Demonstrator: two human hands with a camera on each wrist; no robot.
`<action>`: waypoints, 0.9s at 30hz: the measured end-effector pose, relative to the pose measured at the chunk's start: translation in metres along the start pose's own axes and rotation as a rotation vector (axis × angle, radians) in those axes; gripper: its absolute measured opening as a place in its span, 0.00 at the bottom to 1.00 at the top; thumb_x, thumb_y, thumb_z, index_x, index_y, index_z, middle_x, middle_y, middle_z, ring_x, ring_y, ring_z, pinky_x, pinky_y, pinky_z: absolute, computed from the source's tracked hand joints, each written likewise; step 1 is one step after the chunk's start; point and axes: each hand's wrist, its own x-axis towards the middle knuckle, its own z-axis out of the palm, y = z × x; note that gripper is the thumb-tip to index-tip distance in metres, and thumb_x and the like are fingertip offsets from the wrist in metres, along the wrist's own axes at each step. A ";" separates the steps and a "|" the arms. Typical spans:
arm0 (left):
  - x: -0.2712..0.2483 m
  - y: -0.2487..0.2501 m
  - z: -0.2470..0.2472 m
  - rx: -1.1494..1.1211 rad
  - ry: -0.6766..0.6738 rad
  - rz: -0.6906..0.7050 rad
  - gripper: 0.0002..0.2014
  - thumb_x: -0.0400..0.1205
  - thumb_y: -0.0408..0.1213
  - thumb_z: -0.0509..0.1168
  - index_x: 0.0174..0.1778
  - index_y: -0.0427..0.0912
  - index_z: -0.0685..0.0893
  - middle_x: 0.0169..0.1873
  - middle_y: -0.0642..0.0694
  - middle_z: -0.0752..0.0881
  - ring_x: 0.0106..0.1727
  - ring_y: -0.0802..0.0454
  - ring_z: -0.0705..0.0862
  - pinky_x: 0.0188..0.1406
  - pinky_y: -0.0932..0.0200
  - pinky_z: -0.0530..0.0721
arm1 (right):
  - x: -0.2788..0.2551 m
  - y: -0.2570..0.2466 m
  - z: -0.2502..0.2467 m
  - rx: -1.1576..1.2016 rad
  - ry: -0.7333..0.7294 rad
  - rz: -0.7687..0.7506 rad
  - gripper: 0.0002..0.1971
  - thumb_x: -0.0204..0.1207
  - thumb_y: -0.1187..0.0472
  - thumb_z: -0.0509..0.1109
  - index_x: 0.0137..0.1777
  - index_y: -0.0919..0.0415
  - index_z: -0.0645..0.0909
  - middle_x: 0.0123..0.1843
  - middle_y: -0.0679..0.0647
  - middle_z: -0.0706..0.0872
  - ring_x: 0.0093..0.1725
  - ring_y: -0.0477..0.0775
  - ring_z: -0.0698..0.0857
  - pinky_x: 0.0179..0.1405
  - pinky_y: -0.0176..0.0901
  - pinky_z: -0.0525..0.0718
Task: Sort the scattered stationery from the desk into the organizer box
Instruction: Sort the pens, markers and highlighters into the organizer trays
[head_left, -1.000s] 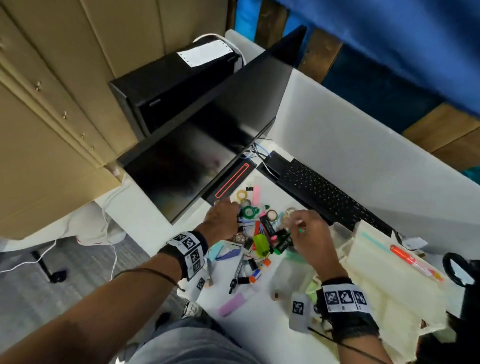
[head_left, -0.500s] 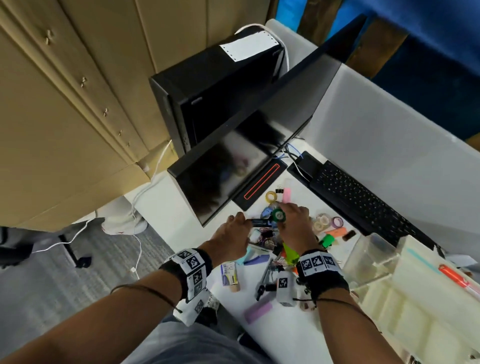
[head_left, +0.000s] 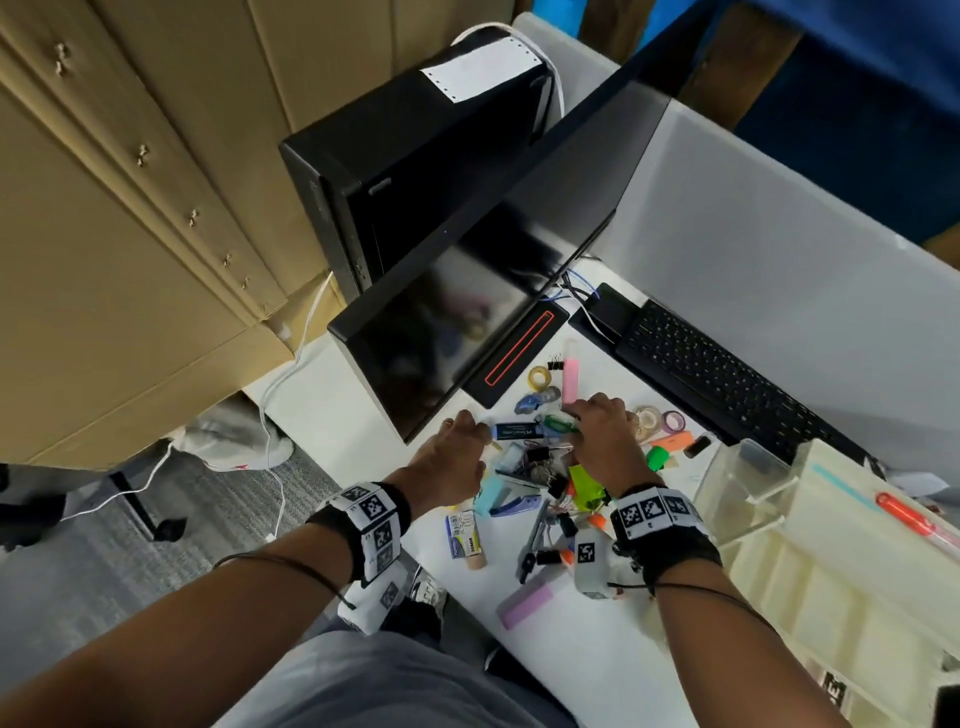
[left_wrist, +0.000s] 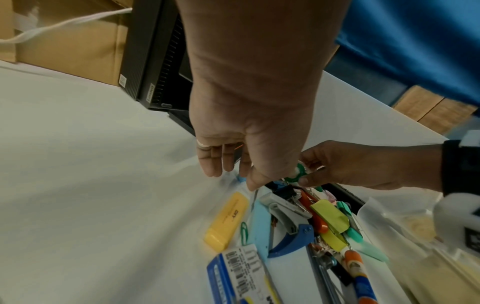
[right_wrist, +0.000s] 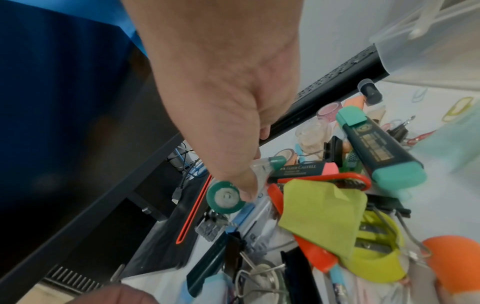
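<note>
Head view, half a second on: barely changed. Both hands still over the far end of the stationery pile, the same green-reeled tape dispenser still under the right fingertips, the camera a touch closer to the desk.

Right hand reaching forward, thumb and fingers pinching the tape dispenser; clear in the right wrist view, thumb pad pressed on the green reel, clear body running back under the fingers. Not lifted far, hovering just above the clutter. Directly below that hand: a lime sticky note, orange-handled scissors, a teal highlighter just to its right.

Left hand spread loose, fingers straight and pointing down at the desk, holding nothing. Fingertips near a dark blue eraser lying between the two hands; touching or just short of it, cannot tell. Close to the left wrist: a yellow highlighter, a blue staple remover, a glue stick.

Organizer box well off to the right of the right wrist, cream compartments open, an orange pen lying along its far edge. Keyboard beyond the right hand, monitor beyond the left.
</note>
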 end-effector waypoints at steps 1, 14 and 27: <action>-0.001 -0.002 -0.001 -0.007 0.001 -0.007 0.23 0.82 0.36 0.68 0.74 0.43 0.77 0.65 0.40 0.73 0.64 0.37 0.78 0.58 0.39 0.85 | -0.003 0.001 -0.002 0.014 0.016 -0.003 0.21 0.77 0.66 0.74 0.71 0.58 0.84 0.61 0.62 0.83 0.62 0.63 0.75 0.57 0.55 0.76; -0.004 0.009 -0.008 0.006 -0.093 0.143 0.24 0.76 0.48 0.76 0.65 0.44 0.79 0.60 0.41 0.76 0.58 0.40 0.81 0.55 0.46 0.85 | -0.093 -0.001 -0.056 0.853 0.429 0.364 0.20 0.81 0.65 0.75 0.67 0.46 0.75 0.53 0.46 0.89 0.49 0.44 0.89 0.47 0.31 0.85; -0.002 0.024 -0.005 0.180 -0.210 0.329 0.20 0.75 0.44 0.77 0.58 0.42 0.79 0.56 0.43 0.80 0.51 0.40 0.84 0.45 0.49 0.83 | -0.171 0.023 -0.034 0.977 0.483 0.507 0.17 0.76 0.66 0.81 0.55 0.56 0.76 0.45 0.64 0.88 0.40 0.71 0.90 0.45 0.64 0.90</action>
